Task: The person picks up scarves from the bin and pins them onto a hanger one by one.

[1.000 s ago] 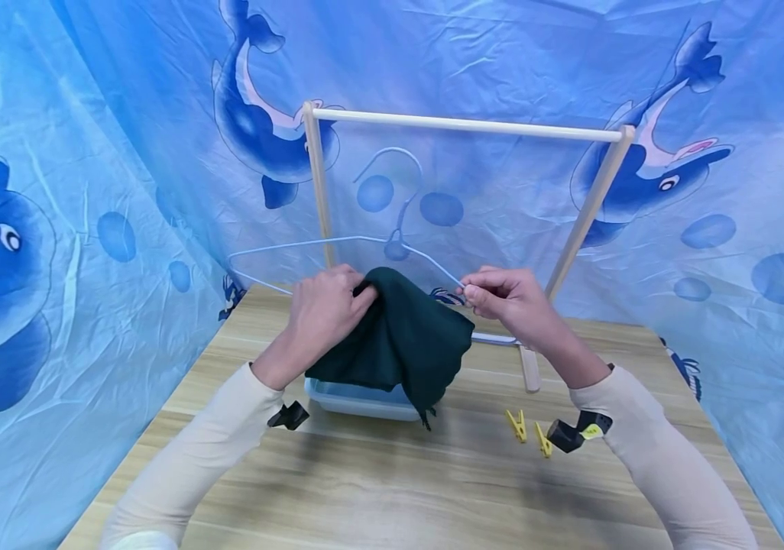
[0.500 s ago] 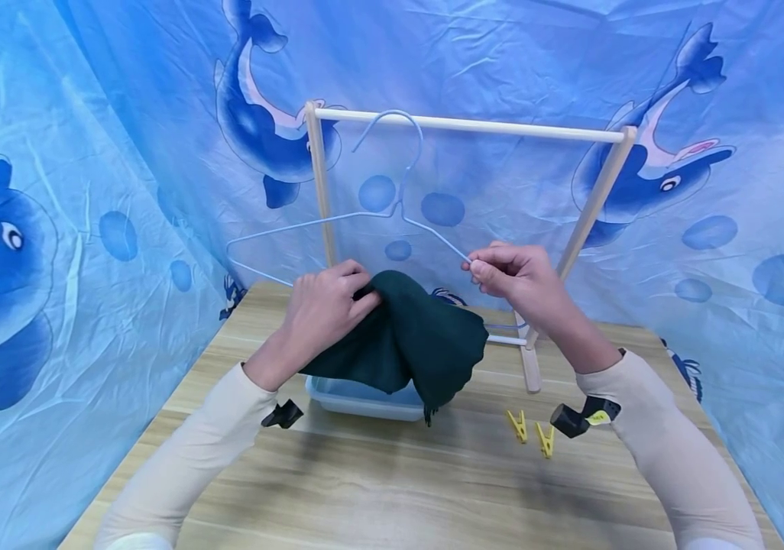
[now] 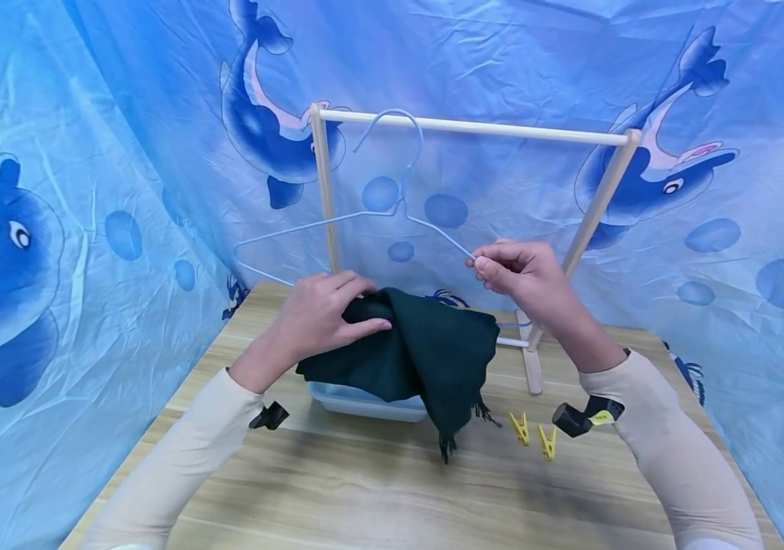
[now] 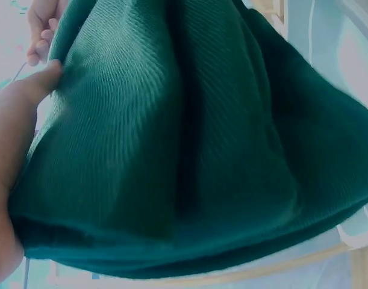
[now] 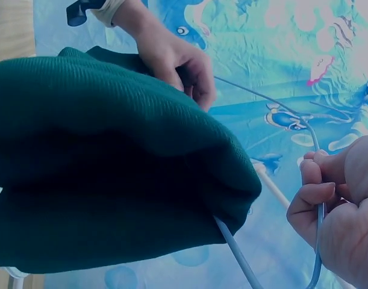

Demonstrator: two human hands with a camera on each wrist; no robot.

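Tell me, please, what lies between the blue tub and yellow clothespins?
A fringed corner of the green cloth shows between them in the head view.

Hanger: pale blue, thin; points hook upward. Scarf: dark green, fringed; drapes folded over hanger's lower bar.

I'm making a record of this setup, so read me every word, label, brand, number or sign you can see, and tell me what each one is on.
Yellow label on the black device at the right sleeve: dark marks, too small and blurred to read.
No other text is visible: I see none on the green cloth, hanger, yellow clips or dolphin backdrop.
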